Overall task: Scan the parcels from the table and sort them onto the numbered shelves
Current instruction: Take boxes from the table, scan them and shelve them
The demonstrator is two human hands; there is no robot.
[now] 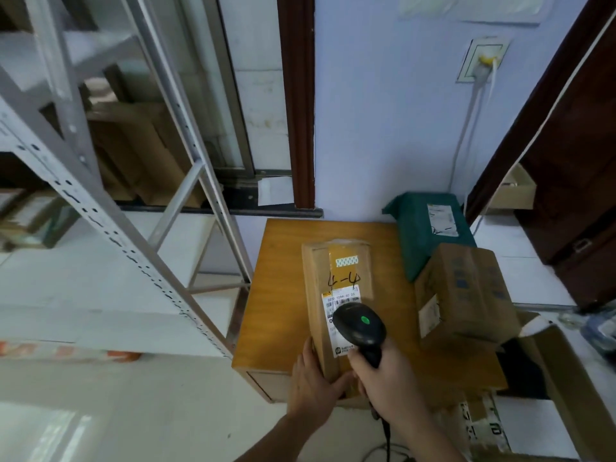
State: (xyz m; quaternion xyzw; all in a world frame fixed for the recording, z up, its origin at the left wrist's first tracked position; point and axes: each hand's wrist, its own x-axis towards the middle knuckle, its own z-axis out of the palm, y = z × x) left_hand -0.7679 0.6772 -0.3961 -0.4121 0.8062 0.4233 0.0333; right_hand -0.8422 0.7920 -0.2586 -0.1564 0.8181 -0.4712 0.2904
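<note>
A long flat cardboard parcel (336, 271) marked "4-4" by hand lies on the small wooden table (276, 295). My left hand (311, 383) grips its near left corner. My right hand (388, 385) holds a black barcode scanner (360, 323), its green light lit, right above the parcel's white label (340, 298). On the right half of the table stand a brown cardboard box (466, 291) and, behind it, a dark green bagged parcel (430, 228).
A grey metal shelf rack (100, 208) with cardboard boxes stands to the left, its upright close to the table. An open cardboard box (560, 378) sits at the lower right. A dark wooden door (573, 181) is at the right, and a wall behind the table.
</note>
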